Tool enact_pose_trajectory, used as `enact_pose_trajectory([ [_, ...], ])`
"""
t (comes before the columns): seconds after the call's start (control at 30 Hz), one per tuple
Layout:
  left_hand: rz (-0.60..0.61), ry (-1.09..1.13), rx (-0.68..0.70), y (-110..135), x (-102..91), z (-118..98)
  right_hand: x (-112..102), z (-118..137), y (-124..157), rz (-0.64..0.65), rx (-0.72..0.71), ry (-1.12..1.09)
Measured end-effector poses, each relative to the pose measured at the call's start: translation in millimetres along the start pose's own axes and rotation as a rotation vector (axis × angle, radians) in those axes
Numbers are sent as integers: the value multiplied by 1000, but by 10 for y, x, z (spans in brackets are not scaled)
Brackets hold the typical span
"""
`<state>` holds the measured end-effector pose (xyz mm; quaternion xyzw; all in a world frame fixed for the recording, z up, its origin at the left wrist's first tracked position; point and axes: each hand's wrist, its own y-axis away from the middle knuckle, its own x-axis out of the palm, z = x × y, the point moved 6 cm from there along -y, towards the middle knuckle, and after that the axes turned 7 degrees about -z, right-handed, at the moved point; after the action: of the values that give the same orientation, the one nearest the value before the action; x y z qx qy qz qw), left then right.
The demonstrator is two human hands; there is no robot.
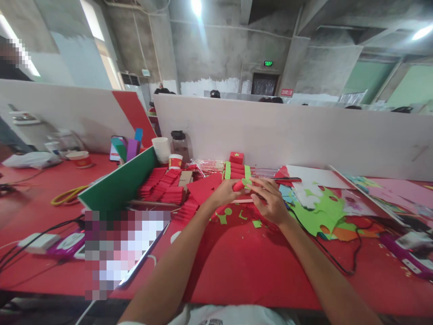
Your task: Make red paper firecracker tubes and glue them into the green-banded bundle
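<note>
My left hand (225, 191) is closed around a small red roll (238, 186), which looks like paper. A light green piece (246, 182) sits at the roll's right end. My right hand (269, 198) reaches in from the right, fingers stretched out and touching that green end, thumb held apart below. Just behind the hands lies a bundle of red rolls (237, 169) with green bands at both ends. Under the hands are a pale stick (242, 201) and green paper scraps (228, 211).
Folded red paper pieces (174, 195) are stacked at left beside an upright green board (123, 180). Cut green sheets (316, 210) lie at right near a black cable (333, 259). A lit tablet (135, 248) rests front left. A white partition (304, 135) stands behind.
</note>
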<state>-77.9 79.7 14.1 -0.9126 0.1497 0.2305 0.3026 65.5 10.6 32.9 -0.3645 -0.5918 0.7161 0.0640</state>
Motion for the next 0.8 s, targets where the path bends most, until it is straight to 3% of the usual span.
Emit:
enact_pose_trajectory([
  [0.8, 30, -59, 4, 4, 83, 85, 80, -32, 30, 58, 47, 7],
])
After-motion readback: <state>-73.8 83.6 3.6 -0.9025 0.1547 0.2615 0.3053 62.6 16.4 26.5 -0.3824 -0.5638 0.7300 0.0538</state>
